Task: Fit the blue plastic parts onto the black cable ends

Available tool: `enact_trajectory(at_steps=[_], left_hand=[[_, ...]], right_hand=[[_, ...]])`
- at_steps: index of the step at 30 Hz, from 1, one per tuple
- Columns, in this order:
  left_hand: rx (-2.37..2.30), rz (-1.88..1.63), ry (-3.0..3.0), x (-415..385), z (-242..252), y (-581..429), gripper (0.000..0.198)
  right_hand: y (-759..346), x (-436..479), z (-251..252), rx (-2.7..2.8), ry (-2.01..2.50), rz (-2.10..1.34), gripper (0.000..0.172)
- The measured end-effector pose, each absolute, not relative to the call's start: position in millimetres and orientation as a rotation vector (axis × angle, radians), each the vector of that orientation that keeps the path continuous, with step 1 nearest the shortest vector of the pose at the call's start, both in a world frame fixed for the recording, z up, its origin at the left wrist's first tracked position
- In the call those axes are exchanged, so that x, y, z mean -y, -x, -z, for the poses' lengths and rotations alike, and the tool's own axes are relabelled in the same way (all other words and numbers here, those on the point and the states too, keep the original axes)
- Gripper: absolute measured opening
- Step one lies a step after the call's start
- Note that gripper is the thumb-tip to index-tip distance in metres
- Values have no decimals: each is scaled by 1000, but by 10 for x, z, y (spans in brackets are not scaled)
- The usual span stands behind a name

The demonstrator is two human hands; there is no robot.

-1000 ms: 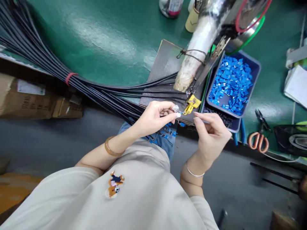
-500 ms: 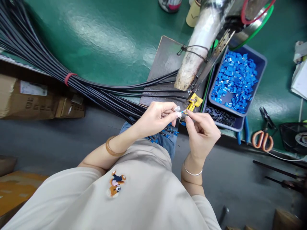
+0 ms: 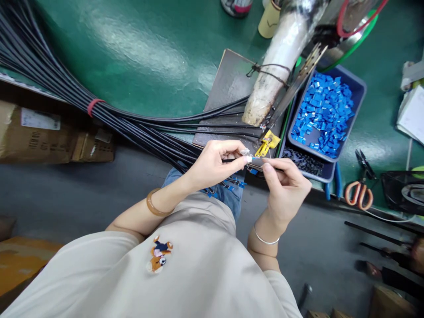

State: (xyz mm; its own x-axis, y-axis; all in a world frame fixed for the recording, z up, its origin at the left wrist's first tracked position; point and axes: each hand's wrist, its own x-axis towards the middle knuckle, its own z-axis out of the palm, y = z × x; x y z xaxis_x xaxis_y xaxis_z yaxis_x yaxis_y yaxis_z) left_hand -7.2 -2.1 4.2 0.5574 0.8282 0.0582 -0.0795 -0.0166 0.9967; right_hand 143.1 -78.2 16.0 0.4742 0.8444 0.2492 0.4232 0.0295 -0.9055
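Left hand (image 3: 215, 164): gripped one blue-tipped cable (image 3: 254, 157).
Right hand (image 3: 286, 183): thumb and finger pinched just beside it; any hold was too small to tell.
Blue-tipped cable: between two hands, near one yellow piece (image 3: 270, 140).
Black bundle (image 3: 66, 81): one, bound by one red band (image 3: 93, 106).
On the table (image 3: 139, 48): one upper tray (image 3: 360, 99), blue pieces uncounted; one lower tray (image 3: 327, 174); one pair of scissors (image 3: 359, 194).

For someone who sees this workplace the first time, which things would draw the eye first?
Probably the bright blue pieces heaped in a grey bin, right of centre, then the bundle of black cables, tied with a red band, at upper left. Near the middle, a yellow piece stands out close to the left hand, which pinches a cable end.
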Motion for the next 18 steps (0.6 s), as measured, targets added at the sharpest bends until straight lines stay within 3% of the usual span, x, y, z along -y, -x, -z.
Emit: enact_trajectory(at_steps=[4, 18], left_hand=[[-692, -848, -1426, 35, -24, 75, 11], [-767, -941, -1624, 84, -26, 64, 11]], right_hand=[[-1403, 757, -113, 1151, 1570, -584, 3], [-1415, 772, -112, 1329, 1627, -351, 6]])
